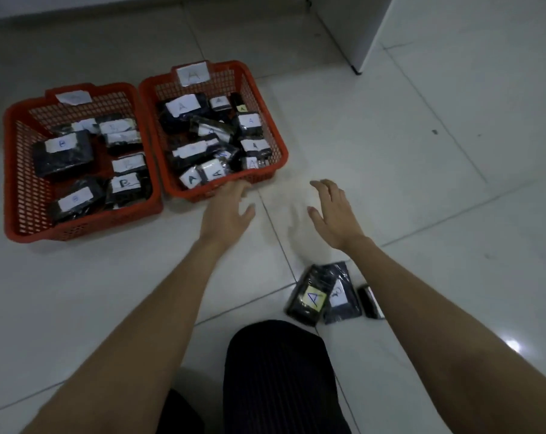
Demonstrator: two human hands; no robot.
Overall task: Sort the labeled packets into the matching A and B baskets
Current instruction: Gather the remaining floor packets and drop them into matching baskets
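3 packets lie unsorted on the floor: the A packet (309, 297), the B packet (340, 296) overlapping it, and a small dark one (370, 302). Both hands are empty with fingers spread, the left hand (226, 211) at the A basket (278, 142). The right hand (336, 211) is nearer, with the packets behind it, toward the knee.

Right basket (267, 126) tagged "A"; floor packet (309, 297) labelled "A"; left-basket packet (124, 184) "B".

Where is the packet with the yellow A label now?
In the head view, the yellow A packet lies on the floor, lower right, partly over a B packet, just left of the right forearm.
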